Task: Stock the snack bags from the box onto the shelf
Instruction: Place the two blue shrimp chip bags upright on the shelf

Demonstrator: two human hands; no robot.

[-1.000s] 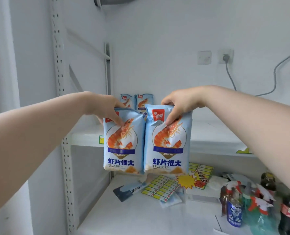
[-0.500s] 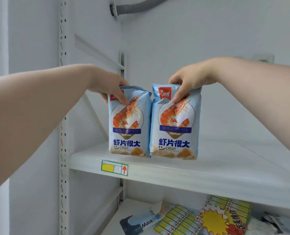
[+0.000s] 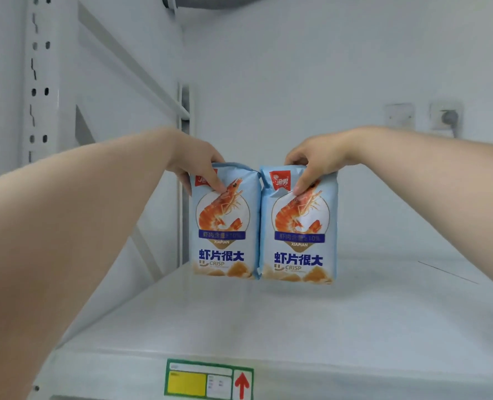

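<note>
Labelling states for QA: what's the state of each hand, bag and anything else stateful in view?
left hand: grips top of left bag
right hand: pinches top of right bag
left bag: upright, sealed, held; shelf contact unclear
right bag: upright, sealed, held, against left bag
wall socket: plug inserted
shelf label: stuck on shelf front edge

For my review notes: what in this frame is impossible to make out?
All in the head view:
- The box: outside the frame.
- Whether the left bag and right bag rest on the shelf or hang just above it: the angle hides their undersides.
- The rear fingers of the left hand and right hand: behind the bags.
- The shelf label print: too small, cut by the bottom edge.
</note>
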